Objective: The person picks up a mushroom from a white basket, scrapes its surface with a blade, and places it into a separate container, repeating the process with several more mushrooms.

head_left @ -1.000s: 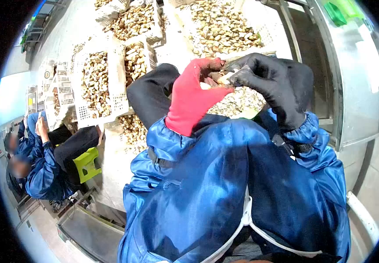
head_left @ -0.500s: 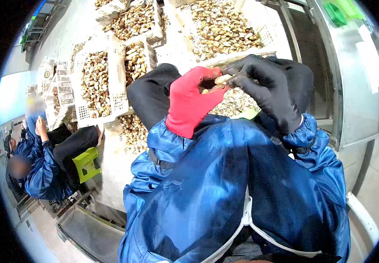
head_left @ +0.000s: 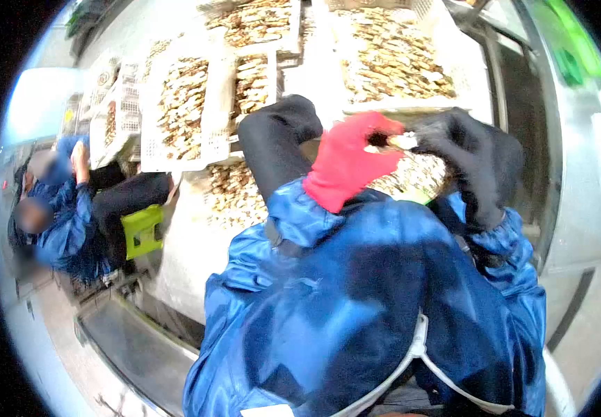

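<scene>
My left hand (head_left: 356,158), in a red glove, pinches a small pale, yellowish piece (head_left: 402,141) between thumb and fingers. My right hand (head_left: 461,153), in a black glove, is closed with its fingertips at the piece's right side. Motion blur hides whether those fingers hold anything else. Below both hands, between my knees, lies a heap of small whitish and brown pieces (head_left: 411,174), partly covered by the hands. Their kind is too blurred to tell.
White perforated crates (head_left: 391,108) of brown-and-cream pieces stand ahead and to the left. More loose pieces (head_left: 234,194) lie beside my left knee. A person (head_left: 71,222) in blue sits at the left near a lime-green stool (head_left: 142,231). Metal framing (head_left: 505,76) runs along the right.
The view has swung, so my hands and the crates appear farther right, with more blur. The pale piece stays between my hands, and its white side now shows.
</scene>
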A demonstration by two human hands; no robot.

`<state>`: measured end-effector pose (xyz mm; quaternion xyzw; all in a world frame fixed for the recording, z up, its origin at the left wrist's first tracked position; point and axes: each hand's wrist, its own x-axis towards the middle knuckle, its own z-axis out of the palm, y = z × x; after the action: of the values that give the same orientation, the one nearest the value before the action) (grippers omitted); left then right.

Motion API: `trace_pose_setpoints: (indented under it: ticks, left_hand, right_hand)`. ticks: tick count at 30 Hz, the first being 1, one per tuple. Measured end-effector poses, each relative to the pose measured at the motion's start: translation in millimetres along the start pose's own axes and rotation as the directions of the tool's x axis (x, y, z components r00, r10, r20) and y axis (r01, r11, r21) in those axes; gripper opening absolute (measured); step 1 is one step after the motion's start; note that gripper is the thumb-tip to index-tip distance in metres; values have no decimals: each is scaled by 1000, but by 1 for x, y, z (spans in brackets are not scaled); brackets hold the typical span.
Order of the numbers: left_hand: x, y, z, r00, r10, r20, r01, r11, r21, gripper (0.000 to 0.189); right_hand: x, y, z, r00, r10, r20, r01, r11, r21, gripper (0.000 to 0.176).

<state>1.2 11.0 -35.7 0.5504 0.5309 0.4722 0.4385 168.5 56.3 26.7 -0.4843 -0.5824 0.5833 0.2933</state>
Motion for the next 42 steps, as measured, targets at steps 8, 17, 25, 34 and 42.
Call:
trace_pose_setpoints:
  ticks: [8,17,25,34,42]
  left_hand:
    - [-10,-21,-53,945,-322,-50,167,609,-776,24]
    - [-8,-63,-139,813,-536,-226,51,453,-890,43]
    - [-8,-31,-38,882,-409,233,423,474,-772,39]
    - [-1,-20,-7,858,-468,211,449,487,-749,37]
    - [3,6,5,877,-433,210,479,750,-455,39]
  right_hand:
    - [9,18,-21,989,-50,-138,-28,859,-511,16]
    - [9,21,1,999,10,-48,-20,979,-200,12]
    - [11,34,-9,999,-27,-19,28,994,101,13]
    - [10,38,8,960,-256,114,234,956,175,18]
    - [14,38,3,861,-501,89,507,830,-234,13]
